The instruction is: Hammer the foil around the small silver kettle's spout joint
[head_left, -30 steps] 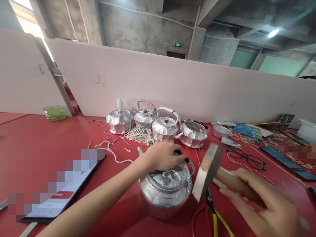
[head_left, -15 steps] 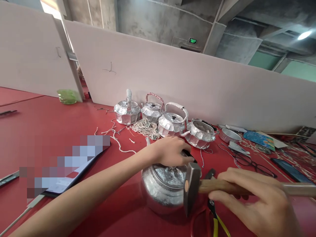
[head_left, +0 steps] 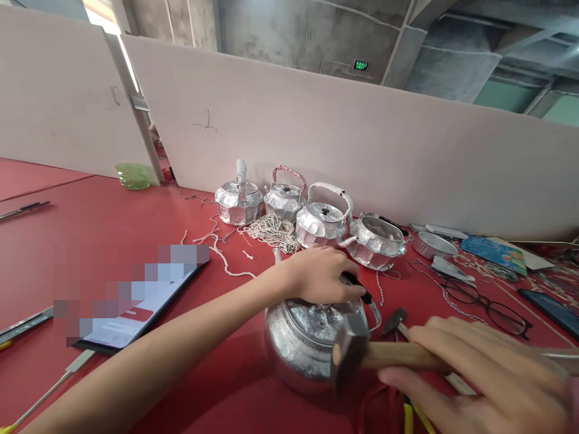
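Note:
A dented silver kettle (head_left: 307, 346) stands on the red table (head_left: 90, 241) right in front of me. My left hand (head_left: 319, 274) lies on top of it, fingers closed around its black handle (head_left: 359, 288). My right hand (head_left: 479, 377) grips the wooden shaft of a hammer (head_left: 350, 352). The hammer's steel head rests against the kettle's right side.
Several finished kettles (head_left: 323, 220) stand in a row by the white partition, with tangled cord (head_left: 269, 232) before them. A tablet (head_left: 131, 310) lies at the left. Glasses (head_left: 486, 301), a second small hammer (head_left: 395, 319), pliers (head_left: 414, 416) and a phone (head_left: 549, 304) lie at the right.
The hammer came down from a raised, tilted position to the kettle's right side. My left hand stayed on the kettle's handle. The view shifted slightly right.

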A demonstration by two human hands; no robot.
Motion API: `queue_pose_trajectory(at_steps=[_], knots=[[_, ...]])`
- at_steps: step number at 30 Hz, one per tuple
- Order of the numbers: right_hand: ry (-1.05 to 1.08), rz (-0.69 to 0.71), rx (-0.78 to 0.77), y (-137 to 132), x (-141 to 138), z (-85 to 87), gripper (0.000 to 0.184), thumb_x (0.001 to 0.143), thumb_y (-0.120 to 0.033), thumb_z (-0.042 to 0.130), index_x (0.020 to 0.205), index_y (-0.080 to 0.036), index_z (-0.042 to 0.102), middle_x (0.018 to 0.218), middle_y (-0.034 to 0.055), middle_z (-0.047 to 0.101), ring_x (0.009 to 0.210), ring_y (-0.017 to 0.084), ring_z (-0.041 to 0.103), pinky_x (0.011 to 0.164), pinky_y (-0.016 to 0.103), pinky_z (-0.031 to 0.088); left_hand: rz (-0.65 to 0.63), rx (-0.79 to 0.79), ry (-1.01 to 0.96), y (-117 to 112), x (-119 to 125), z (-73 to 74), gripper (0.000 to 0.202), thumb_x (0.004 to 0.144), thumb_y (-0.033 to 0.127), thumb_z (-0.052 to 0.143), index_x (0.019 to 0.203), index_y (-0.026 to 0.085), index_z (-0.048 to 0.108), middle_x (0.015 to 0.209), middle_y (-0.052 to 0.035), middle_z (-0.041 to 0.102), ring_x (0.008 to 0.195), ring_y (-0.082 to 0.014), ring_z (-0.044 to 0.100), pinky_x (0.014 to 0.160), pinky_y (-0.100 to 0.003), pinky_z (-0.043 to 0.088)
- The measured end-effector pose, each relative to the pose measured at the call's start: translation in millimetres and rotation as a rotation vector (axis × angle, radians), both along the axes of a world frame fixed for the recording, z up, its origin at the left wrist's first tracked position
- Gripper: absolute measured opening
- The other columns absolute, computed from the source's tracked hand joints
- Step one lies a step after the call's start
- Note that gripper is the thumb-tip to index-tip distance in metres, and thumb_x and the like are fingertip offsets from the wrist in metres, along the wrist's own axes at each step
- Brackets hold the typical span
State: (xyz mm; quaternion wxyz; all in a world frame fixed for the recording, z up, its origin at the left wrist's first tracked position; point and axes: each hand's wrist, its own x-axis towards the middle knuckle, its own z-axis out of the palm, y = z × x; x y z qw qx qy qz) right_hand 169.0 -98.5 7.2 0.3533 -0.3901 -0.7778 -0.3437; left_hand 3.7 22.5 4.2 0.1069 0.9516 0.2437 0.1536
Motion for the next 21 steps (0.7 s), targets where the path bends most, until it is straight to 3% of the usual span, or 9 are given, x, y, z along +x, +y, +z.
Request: queue_pose_trajectory(at_steps=[15, 19, 21], knots=[[0.037, 0.009, -0.084, 2.5, -5.1, -3.5, 0.032, 0.072, -0.050, 0.058, 0.065, -0.018, 0.055, 0.055, -0.0012, 0.060, 0.051, 0.008, 0.054, 0.051, 0.022, 0.039, -0.013, -0.004, 0.000, 1.4, 1.0, 0.3, 0.031, 0.084, 0.042, 0.039, 0.088, 0.022, 0.062, 0.086, -0.0020, 0.064, 0.076, -0.0165, 0.055, 0.065, -0.028, 0.038], [0.087, 0.034, -0.010, 1.6, -5.5, -3.6, 0.033, 0.073, -0.050, 0.057, 0.066, -0.018, 0.053, 0.052, -0.0015, 0.057, 0.049, 0.008, 0.052, 0.051, 0.021, 0.039, -0.015, -0.006, 0.012, 1.6, 1.5, 0.9, 0.030, 0.083, 0.042, 0.040, 0.086, 0.021, 0.062, 0.085, -0.0022, 0.063, 0.076, -0.0163, 0.055, 0.065, -0.028, 0.038], [0.107, 0.036, -0.050, 1.2, -5.0, -4.5, 0.031, 0.072, -0.048, 0.059, 0.065, -0.018, 0.053, 0.054, -0.0016, 0.058, 0.051, 0.008, 0.054, 0.054, 0.021, 0.040, -0.017, -0.017, 0.021, 1.9, 1.4, 1.1, 0.031, 0.083, 0.042, 0.040, 0.086, 0.020, 0.062, 0.084, -0.0023, 0.063, 0.075, -0.0162, 0.055, 0.064, -0.028, 0.038]])
